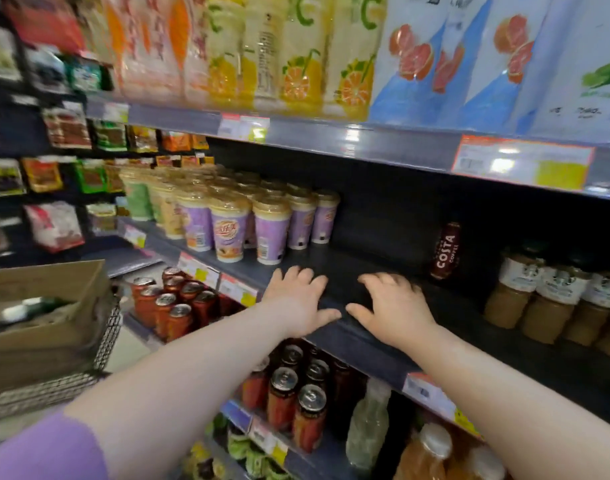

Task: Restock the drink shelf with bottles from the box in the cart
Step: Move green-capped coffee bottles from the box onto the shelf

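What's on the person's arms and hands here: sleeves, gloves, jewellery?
Both hands are bare: no gloves, and no rings or watch that I can make out on the left hand or right hand. Forearms are uncovered. A short lilac fabric sleeve shows on the left upper arm; the right arm's sleeve is out of frame.

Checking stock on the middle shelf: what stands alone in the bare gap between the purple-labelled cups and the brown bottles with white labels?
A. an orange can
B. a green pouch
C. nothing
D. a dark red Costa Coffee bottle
D: a single dark red Costa Coffee bottle stands upright toward the back of the gap on the dark middle shelf, apart from the purple-labelled cups and the brown bottles with white labels.
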Available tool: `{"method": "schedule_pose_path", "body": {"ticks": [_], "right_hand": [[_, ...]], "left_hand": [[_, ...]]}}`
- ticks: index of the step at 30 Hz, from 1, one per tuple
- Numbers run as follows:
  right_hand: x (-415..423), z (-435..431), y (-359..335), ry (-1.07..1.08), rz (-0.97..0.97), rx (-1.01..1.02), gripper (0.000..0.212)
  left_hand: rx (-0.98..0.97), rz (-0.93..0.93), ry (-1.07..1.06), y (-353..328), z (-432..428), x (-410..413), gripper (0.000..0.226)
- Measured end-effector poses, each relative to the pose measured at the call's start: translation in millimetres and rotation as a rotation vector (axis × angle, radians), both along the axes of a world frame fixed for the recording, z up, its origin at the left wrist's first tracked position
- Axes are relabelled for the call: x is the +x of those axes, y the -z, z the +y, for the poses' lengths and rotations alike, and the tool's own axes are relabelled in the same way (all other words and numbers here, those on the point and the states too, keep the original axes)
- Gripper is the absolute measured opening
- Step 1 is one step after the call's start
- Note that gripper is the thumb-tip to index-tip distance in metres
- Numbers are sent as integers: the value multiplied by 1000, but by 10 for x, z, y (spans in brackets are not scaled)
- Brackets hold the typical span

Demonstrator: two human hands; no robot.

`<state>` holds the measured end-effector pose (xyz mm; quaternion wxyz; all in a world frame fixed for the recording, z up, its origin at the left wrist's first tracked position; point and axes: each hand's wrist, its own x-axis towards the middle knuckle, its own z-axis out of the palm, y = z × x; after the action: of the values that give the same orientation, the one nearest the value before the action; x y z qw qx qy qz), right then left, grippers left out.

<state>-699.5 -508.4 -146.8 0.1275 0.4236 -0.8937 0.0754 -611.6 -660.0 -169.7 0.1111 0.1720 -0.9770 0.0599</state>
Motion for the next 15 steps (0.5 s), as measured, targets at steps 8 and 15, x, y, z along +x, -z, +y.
{"method": "schedule_pose_path", "body": {"ticks": [8,15], "right_hand": [[1470,-1725,254,-266,-14,86,58],[2883,-2998,600,-486,-59,148,54]], "left_hand": [[6,-10,-270,242,-1480,1972,76],[66,-118,-529,535,-2398,3766,77]]}}
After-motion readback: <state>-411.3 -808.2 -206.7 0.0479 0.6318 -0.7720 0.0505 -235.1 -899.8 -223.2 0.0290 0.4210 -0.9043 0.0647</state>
